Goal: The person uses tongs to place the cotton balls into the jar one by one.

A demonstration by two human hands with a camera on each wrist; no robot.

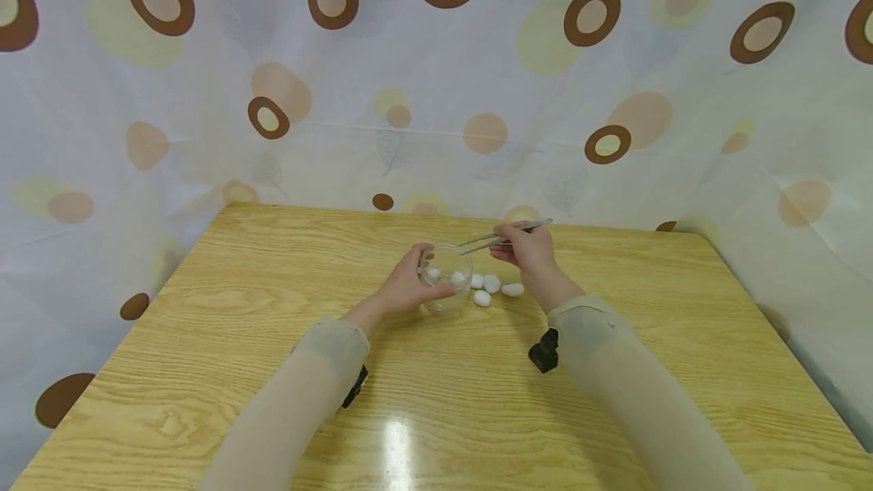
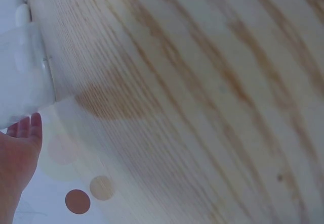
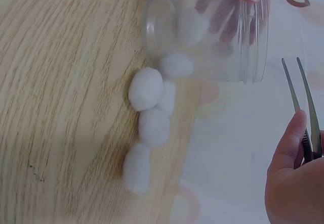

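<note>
A clear jar (image 1: 445,300) with its mouth upward is gripped around its side by my left hand (image 1: 401,283). White cotton balls show through its wall, one of them (image 3: 192,27) plainly inside in the right wrist view. My right hand (image 1: 533,250) holds metal tweezers (image 3: 310,107) between thumb and fingers. Their tips stand apart with nothing between them, close to the jar's rim. Several more cotton balls (image 1: 492,283) lie on the table just right of the jar. In the left wrist view, only part of the left hand (image 2: 20,158) appears, under the whitish jar (image 2: 25,77).
The wooden table (image 1: 273,286) runs back to a wall covering (image 1: 436,97) patterned with brown and pale circles. Black wrist devices (image 1: 544,351) sit under both sleeves. Light glares off the table's front (image 1: 398,453).
</note>
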